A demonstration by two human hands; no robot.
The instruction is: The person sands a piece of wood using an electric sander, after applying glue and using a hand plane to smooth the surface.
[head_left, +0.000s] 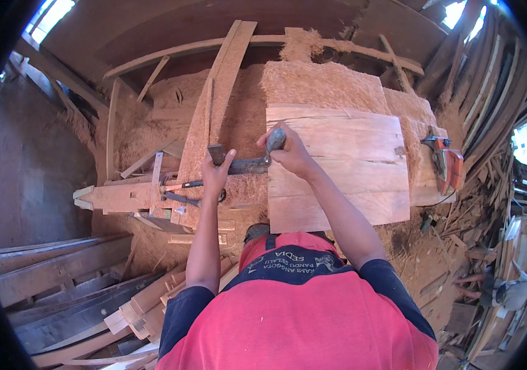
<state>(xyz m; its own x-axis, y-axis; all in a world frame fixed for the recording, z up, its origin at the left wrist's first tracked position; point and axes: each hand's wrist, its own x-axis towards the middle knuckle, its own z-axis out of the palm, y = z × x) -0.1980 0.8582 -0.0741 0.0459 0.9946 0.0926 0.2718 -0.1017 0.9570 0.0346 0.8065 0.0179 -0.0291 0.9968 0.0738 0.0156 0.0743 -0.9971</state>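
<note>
mid-way through working the left edge of the wide plank (337,166) on the sawdust-covered counter (325,86). left hand (217,172) wrapped around a wooden handle (216,153), right hand (288,153) closed on the grey tool (274,140). next likely needs steady alignment at the edge.

Grey-handled tool (257,161) level across plank edge (337,166)

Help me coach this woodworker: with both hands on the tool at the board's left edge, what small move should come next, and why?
Probably a short push of the hand tool along the wooden board. The left hand grips its dark handle and the right hand its grey knob, the tool lies at the board's edge, and shavings are piled around.
</note>
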